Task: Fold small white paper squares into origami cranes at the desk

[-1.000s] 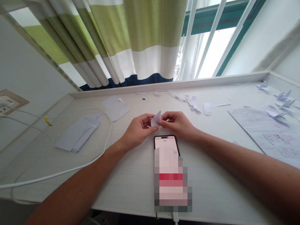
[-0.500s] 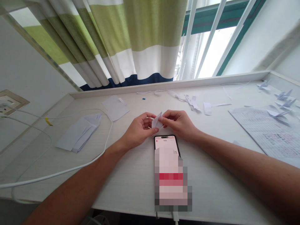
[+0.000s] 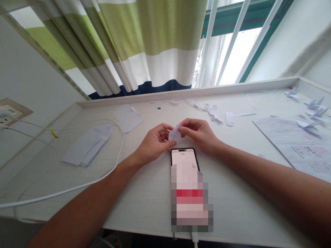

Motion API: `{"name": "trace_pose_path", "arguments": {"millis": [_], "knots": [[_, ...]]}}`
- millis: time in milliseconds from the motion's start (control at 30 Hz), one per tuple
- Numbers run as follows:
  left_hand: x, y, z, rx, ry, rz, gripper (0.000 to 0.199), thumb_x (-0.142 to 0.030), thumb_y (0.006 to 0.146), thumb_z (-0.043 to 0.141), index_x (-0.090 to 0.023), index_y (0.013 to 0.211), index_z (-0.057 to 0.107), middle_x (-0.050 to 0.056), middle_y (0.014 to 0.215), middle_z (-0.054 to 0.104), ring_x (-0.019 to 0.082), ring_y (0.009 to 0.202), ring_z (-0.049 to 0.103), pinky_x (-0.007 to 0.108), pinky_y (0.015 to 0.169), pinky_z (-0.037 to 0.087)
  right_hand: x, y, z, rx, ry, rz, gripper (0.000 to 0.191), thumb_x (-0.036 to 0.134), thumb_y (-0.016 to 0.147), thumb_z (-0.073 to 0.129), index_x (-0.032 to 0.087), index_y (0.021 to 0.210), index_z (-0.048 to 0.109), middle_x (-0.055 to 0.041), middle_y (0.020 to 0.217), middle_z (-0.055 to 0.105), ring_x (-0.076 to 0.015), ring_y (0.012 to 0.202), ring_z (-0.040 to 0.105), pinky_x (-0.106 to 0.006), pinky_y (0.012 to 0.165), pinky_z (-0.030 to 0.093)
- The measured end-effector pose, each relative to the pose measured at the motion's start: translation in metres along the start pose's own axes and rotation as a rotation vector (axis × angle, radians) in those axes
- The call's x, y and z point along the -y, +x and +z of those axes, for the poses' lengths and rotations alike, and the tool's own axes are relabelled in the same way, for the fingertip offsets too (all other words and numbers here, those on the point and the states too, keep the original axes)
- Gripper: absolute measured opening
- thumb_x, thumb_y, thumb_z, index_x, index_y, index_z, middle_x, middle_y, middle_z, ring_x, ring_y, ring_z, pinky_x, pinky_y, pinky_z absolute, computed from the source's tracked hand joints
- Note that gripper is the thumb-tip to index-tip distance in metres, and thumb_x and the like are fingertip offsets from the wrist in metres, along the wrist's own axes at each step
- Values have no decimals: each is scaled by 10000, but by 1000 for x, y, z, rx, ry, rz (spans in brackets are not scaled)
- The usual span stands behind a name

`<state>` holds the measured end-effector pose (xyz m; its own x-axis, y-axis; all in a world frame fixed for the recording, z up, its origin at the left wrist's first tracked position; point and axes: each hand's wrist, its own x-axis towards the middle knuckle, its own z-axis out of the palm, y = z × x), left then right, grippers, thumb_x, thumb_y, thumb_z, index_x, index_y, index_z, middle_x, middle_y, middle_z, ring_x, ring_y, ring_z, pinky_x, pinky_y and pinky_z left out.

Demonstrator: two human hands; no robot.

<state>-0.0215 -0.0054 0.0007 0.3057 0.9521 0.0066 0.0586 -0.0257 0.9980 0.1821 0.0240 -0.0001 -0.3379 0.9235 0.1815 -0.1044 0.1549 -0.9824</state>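
A small folded piece of white paper [image 3: 174, 134] is held up between both hands, just beyond the top of a phone. My left hand [image 3: 158, 142] pinches its lower left part, thumb in front and fingers curled behind. With thumb and forefinger, my right hand [image 3: 198, 131] grips the paper's upper right edge. A diagonal crease shows on its face; the far side is hidden. The phone [image 3: 183, 156] lies on the white desk [image 3: 144, 193] below the hands, its lit screen mostly blurred out and a cable at its lower end.
Folded paper sheets [image 3: 88, 144] and a flat sheet [image 3: 128, 119] lie to the left, near a white cable [image 3: 119, 151]. Paper scraps [image 3: 214, 113] are at the back. Several folded paper figures [image 3: 314, 103] stand right, by a written sheet [image 3: 292, 141]. A curtain [image 3: 168, 34] hangs behind.
My right hand has shifted slightly up with the paper's upper edge, and more of the paper's face shows between the hands. My left hand keeps its pinch.
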Motion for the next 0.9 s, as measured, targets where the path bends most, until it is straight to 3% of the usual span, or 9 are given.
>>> {"name": "trace_pose_path", "arguments": {"millis": [133,267,400,567,733,900], "knots": [[6,1,-1,-59,100,41,334,-219,773,828,-196,1065,666,28,920,753,163,823,690,284,720,559,2,-2,2,-27,-60,19,239,423,851,792,191,805,756,-28,788,722,-154,709,623,-320,698,520],[7,1,-3,-146,341,136,228,-215,818,769,-201,1039,715,23,915,749,162,814,678,270,680,547,5,-4,4,-114,-212,40,243,393,878,733,178,764,750,-38,730,729,-173,705,644,-326,698,500],[2,-1,-5,-139,576,235,211,-144,856,691,-219,1042,758,19,956,784,164,842,703,269,703,559,8,-2,6,-161,-398,93,175,216,832,646,176,686,734,-35,699,734,-176,694,633,-318,672,458],[-3,-5,-4,-76,700,330,263,-93,879,642,-219,1069,774,19,976,795,156,837,709,263,720,570,10,-2,8,-252,-561,132,175,176,778,634,182,607,670,-23,648,691,-166,652,581,-325,649,423],[-2,-5,-2,-101,632,252,234,-118,860,675,-225,1034,790,16,939,795,152,791,696,275,713,572,6,-3,7,-252,-579,92,134,177,782,600,179,681,687,-41,711,708,-184,699,603,-338,683,437],[1,1,-3,-175,244,57,213,-220,785,804,-190,993,770,31,864,769,158,734,672,274,615,561,1,1,-1,-91,-215,18,180,251,849,620,175,907,773,-54,876,759,-204,850,662,-340,779,492]]}}
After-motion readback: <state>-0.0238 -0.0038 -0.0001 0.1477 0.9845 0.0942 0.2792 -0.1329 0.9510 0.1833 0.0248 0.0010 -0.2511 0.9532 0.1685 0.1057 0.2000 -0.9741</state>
